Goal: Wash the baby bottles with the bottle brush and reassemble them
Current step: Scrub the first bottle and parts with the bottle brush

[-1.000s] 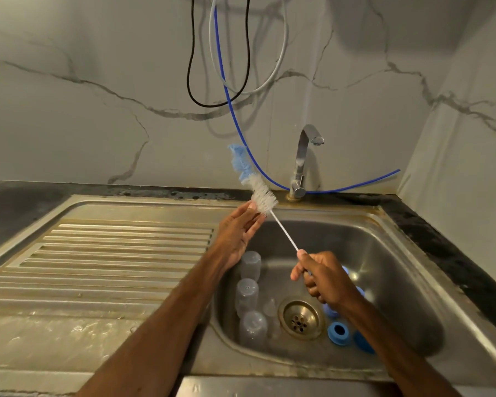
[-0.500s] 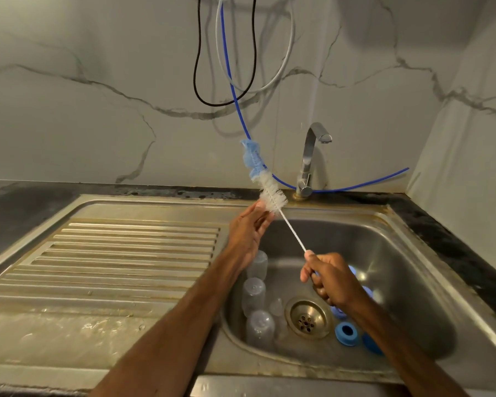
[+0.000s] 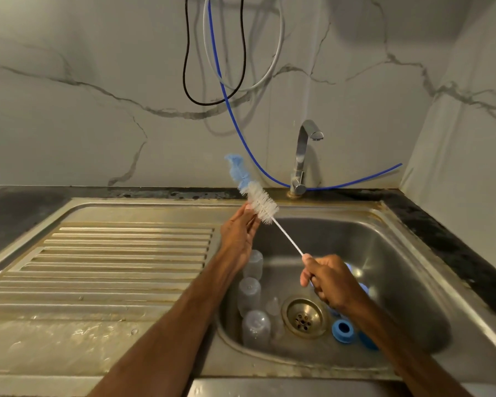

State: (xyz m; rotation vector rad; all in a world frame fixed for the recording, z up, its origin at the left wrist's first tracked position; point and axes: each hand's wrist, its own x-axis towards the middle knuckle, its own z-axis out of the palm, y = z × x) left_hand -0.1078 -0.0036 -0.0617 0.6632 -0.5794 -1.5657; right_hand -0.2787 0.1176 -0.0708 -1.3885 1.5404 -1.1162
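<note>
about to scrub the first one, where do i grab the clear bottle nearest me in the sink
Use the left hand, since the right hand holds the bottle brush. Wrap it round the straight body of the nearest clear bottle, from above on the drain side. It stands on end close by the sink's left wall, with a second bottle just behind.
</note>
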